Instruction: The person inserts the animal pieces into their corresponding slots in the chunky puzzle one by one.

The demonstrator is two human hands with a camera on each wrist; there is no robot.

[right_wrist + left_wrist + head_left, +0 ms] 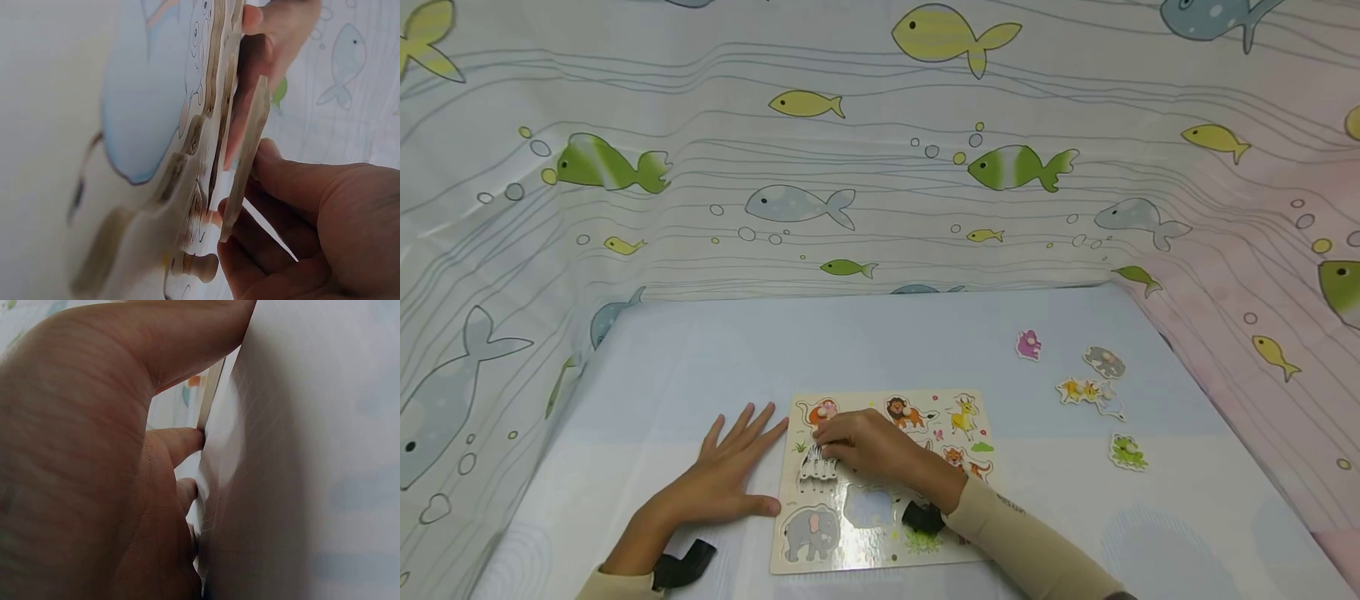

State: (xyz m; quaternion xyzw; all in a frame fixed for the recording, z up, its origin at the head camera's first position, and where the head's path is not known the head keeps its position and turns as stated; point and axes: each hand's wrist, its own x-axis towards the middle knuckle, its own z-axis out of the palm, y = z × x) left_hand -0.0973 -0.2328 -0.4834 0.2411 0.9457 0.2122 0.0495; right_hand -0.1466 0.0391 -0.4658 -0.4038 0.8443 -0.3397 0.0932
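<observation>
A wooden animal puzzle board (859,402) lies on the table. My right hand (872,450) is over its left half, pinching a zebra puzzle piece (817,467) between thumb and fingers above the zebra picture. Seen edge-on in the right wrist view, the thin piece (247,162) is tilted and partly apart from the board. My left hand (722,475) rests on the table with fingers spread, thumb and forefinger at the board's left edge. A monkey piece (823,412) and a lion piece (906,412), both knobbed, sit in the board; my right hand and sleeve hide its middle.
Loose pieces lie on the table to the right: a purple animal (1028,345), an elephant (1104,362), a yellow animal (1077,390) touching a pale grey piece (1110,403), and a frog (1127,452). A fish-patterned curtain (880,167) surrounds the table's back and sides.
</observation>
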